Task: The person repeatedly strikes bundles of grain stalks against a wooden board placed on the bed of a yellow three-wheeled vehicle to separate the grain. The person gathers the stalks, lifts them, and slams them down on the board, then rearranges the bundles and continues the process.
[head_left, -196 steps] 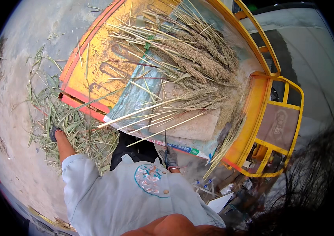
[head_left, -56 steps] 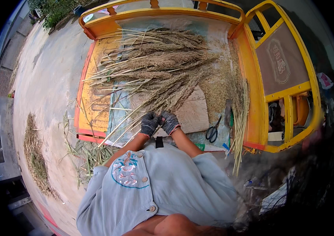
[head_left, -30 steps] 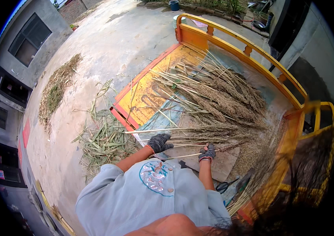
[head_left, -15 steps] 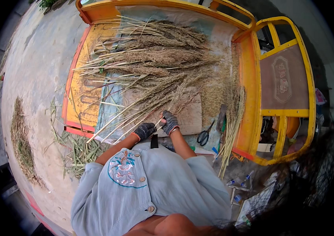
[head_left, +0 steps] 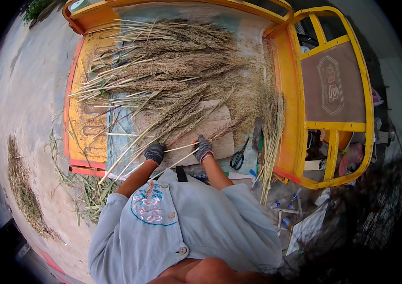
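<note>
Both my hands wear dark grey knitted gloves over the near edge of a wooden board (head_left: 221, 144). My left hand (head_left: 155, 153) is closed around the end of a pale grain stalk (head_left: 179, 147). To its right, my right hand (head_left: 204, 147) grips that stalk's other part, and a second stalk slants from it down toward my body. A thin reddish seed head (head_left: 229, 127) reaches up and right from the right hand. Several seed heads on long stalks (head_left: 177, 116) lie across the board just beyond my hands. The left fingers are partly hidden.
A big pile of cut seed heads (head_left: 177, 66) covers the yellow cart bed (head_left: 75, 128). Black scissors (head_left: 237, 160) and a dark flat blade (head_left: 257, 135) lie right of the board. Beyond them is a stalk bundle (head_left: 273, 142), beside a yellow rail frame (head_left: 308, 113).
My left hand has moved left, away from the right hand, with a stalk now stretched between them. The view has shifted slightly, so the cart appears farther left and up.
</note>
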A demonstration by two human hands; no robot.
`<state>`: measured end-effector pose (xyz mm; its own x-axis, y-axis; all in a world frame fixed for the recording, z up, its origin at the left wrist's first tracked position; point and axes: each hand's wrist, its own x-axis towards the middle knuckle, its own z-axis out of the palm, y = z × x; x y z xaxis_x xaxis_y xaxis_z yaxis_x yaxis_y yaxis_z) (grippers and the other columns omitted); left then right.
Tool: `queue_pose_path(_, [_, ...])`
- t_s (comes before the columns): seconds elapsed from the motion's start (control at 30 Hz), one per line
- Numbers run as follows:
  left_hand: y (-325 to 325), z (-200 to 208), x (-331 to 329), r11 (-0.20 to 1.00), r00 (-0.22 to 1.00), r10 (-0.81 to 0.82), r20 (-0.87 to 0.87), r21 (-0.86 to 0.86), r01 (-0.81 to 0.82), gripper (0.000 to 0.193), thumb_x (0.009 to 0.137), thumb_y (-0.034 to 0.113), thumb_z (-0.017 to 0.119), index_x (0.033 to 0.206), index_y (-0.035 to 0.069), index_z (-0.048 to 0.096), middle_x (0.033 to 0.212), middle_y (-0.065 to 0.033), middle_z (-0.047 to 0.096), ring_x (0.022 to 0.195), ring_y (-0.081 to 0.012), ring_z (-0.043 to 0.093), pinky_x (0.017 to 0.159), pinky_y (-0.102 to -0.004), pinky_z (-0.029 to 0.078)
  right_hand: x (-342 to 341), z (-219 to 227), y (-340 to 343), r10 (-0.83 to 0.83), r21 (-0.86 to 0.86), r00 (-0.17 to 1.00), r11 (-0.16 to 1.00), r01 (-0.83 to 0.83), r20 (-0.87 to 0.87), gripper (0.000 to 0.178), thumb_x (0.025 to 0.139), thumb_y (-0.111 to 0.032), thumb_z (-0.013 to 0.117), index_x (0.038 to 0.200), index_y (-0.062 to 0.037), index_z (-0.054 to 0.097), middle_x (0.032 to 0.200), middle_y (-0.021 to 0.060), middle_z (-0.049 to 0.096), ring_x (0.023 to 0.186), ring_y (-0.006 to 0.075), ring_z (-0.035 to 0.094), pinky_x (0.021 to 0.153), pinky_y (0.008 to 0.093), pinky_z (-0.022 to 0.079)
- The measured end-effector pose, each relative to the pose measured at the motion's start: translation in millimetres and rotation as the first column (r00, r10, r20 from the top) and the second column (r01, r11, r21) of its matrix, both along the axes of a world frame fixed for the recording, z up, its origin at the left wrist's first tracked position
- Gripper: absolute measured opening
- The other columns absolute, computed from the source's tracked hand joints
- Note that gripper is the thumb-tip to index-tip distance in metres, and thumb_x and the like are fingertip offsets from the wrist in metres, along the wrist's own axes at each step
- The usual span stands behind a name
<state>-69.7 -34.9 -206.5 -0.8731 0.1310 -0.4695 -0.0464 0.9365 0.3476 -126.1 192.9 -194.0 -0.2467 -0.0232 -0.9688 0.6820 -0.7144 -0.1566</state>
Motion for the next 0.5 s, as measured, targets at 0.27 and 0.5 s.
queue_pose_path(0.27, [-21.4,33.0,47.6,0.95,0.962,0.124,-0.244,0.31,-0.044,0.026,0.068,0.019,0.062,0.092,0.009,0.062,0.085,-0.016,0.06,0.083,-0.0326,0.057,0.074,-0.0404,0.045,-1.8,-22.5,8.3,-0.266,0.025,0.961,0.963,0.268,-0.076,0.011,0.083,-0.019,0.053,0.086,-0.0094,0.048,0.056,0.0036,0.048,0.042,0.0151,0.043,0.036,0.0289,0.037])
queue_pose_path(0.5, [-14.0,92.2,63.6,0.979,0.984,0.15,-0.1,0.152,-0.134,0.048,0.063,0.041,0.068,0.099,0.012,0.06,0.096,-0.0147,0.057,0.088,-0.031,0.056,0.075,-0.0403,0.045,-8.0,19.4,12.0,-0.26,-0.13,0.948,0.962,0.239,-0.182,0.01,0.088,-0.017,0.044,0.092,-0.0138,0.052,0.074,0.0054,0.06,0.036,0.0113,0.038,0.031,0.0256,0.035])
